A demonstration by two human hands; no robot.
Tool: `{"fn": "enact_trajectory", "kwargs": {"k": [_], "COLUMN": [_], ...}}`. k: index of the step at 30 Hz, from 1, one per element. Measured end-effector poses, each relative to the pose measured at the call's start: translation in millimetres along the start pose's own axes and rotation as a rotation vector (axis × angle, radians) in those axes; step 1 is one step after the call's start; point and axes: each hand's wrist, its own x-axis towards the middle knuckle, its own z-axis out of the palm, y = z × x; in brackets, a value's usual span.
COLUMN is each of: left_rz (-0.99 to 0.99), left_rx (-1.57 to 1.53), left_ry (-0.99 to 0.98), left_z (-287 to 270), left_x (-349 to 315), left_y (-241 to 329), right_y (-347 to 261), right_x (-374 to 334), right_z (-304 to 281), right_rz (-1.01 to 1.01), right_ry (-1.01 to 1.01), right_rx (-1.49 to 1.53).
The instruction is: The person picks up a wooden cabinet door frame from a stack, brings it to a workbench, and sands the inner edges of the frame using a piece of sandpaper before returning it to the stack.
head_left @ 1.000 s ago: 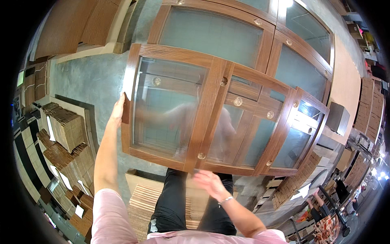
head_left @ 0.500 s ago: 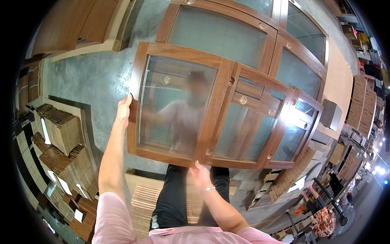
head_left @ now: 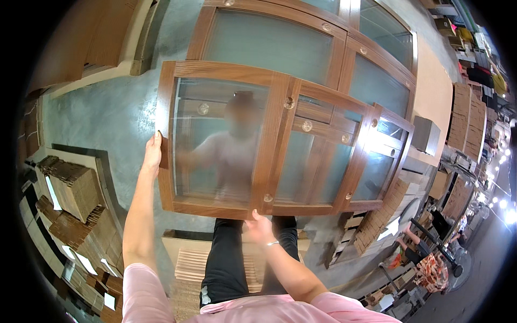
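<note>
A wood-framed glass door point(head_left: 215, 205) lies in front of me, its pane mirroring a blurred figure. My left hand point(head_left: 153, 151) is closed on its left edge, the thumb over the frame and the fingers hidden beneath. Down at the near edge, close to the door's right corner, my right hand point(head_left: 259, 228) grips the frame with the thumb on top. Another glazed frame point(head_left: 309, 209) with a similar wood border adjoins it on the right; I cannot tell whether the two are joined. Small clear round discs point(head_left: 289, 103) sit on the frames.
Beyond lie more glazed wooden frames point(head_left: 338, 64) on the grey floor point(head_left: 102, 110). Stacked cartons point(head_left: 72, 183) stand at the left, brown panels point(head_left: 116, 37) at the far left. A slatted wood stack point(head_left: 188, 266) is by my legs. At the right are a grey block point(head_left: 425, 135) and a person point(head_left: 431, 272).
The whole view has shifted slightly, so door and surroundings appear farther left. Both hands keep their hold on the door's edges.
</note>
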Motion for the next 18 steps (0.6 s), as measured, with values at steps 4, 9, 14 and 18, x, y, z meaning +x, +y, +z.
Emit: {"fn": "enact_trajectory", "kwargs": {"k": [4,9,14,18], "left_rz": [0.081,-0.092,-0.03,-0.003], "left_rx": [-0.016,-0.093,-0.052,0.092], "left_ry": [0.026,-0.045,0.026,0.096], "left_z": [2.2,11.0,10.0,27.5], "left_x": [2.1,-3.6,7.0,-4.0], "left_y": [-1.6,26.9,35.8,44.8], "right_y": [0.2,-5.2,-5.0,-20.1], "right_x": [6.9,0.5,-6.7,6.5], "right_z": [-9.1,-7.7,-4.5,-32.6], "right_rz": [0.003,-0.026,-0.032,-0.022], "right_ry": [-0.015,-0.055,-0.055,-0.007], "right_rx": [0.01,-0.087,0.023,0.133]}}
